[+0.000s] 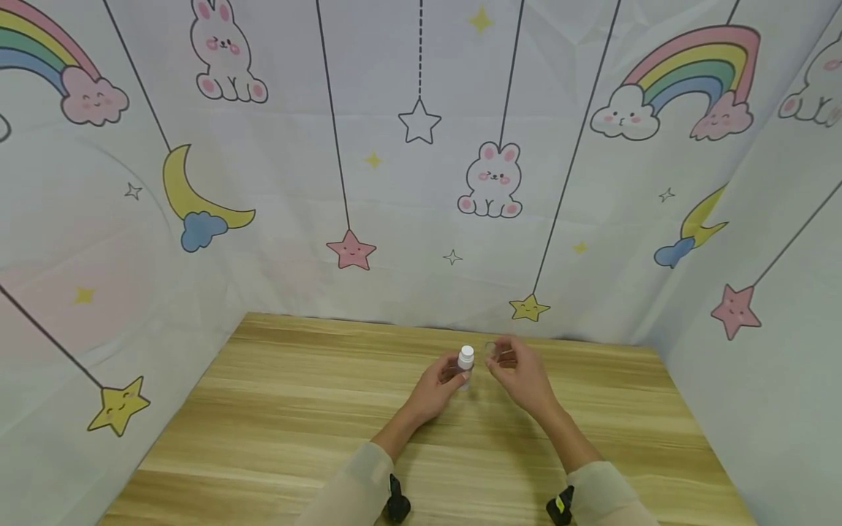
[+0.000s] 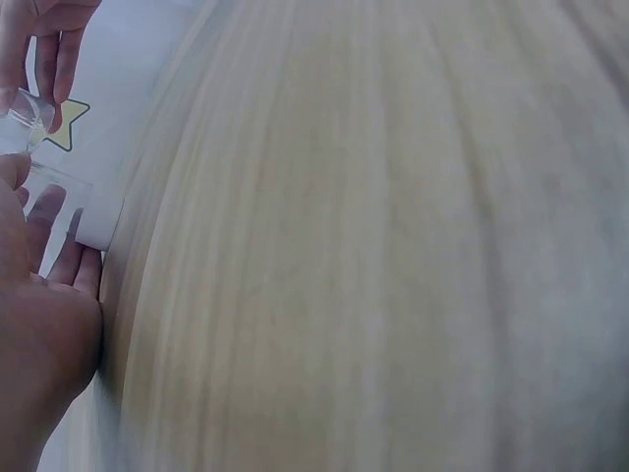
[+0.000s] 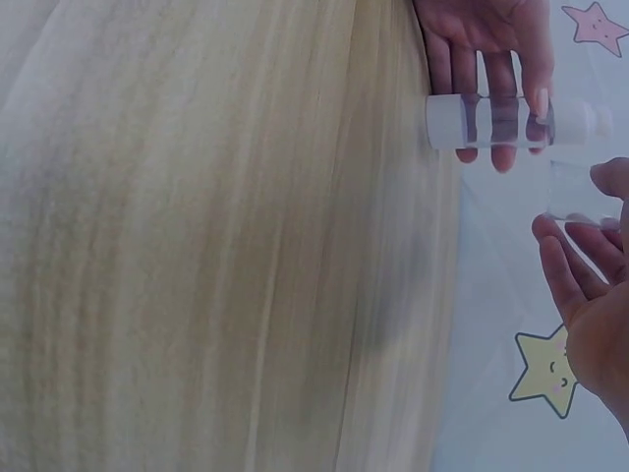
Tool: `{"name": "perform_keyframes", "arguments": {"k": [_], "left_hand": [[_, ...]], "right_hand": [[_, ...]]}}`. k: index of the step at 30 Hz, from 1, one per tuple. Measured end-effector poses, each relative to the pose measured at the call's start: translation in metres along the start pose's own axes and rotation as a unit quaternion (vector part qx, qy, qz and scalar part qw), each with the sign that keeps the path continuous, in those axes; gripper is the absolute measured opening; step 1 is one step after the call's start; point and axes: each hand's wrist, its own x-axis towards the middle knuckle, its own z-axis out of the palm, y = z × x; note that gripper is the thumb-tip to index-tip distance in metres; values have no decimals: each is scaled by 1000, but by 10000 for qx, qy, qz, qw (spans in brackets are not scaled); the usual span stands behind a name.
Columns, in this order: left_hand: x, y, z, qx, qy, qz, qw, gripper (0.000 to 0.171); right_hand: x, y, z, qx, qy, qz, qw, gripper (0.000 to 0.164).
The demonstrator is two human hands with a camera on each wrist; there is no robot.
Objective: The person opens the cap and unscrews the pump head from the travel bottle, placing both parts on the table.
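Note:
My left hand (image 1: 437, 387) grips a small clear bottle (image 1: 465, 356) with a white top, upright at the far part of the table. In the right wrist view the left fingers show through the bottle's transparent body, and its base (image 3: 444, 122) looks whitish. Just to the right, my right hand (image 1: 524, 374) pinches a clear cap (image 1: 490, 351) between thumb and fingers. The cap (image 3: 570, 191) is apart from the bottle, beside its white top. At the left edge of the left wrist view, both hands and the clear cap (image 2: 28, 120) are partly cut off.
The wood-grain table (image 1: 316, 409) spreads around both forearms. A white cloth backdrop (image 1: 283, 183) printed with rabbits, stars and rainbows rises behind it and at both sides. A black wrist device (image 1: 397, 501) sits at the left cuff, another (image 1: 560, 505) at the right.

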Motion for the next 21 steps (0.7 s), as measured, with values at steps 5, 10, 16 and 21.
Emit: {"name": "perform_keyframes", "arguments": {"k": [5, 10, 16, 21], "left_hand": [[0, -3, -1, 1, 5, 50, 10000, 40], [0, -6, -3, -26, -61, -7, 10000, 42], [-1, -6, -4, -50, -138, 5, 9999, 42], [-1, -4, -5, -39, -159, 1, 9999, 40]], "right_hand": [[-1, 2, 1, -34, -31, -37, 10000, 32], [-2, 5, 2, -110, -48, 14, 9999, 33], [-3, 8, 3, -220, -75, 21, 9997, 36], [-4, 9, 4, -231, -114, 83, 9996, 37]]}}
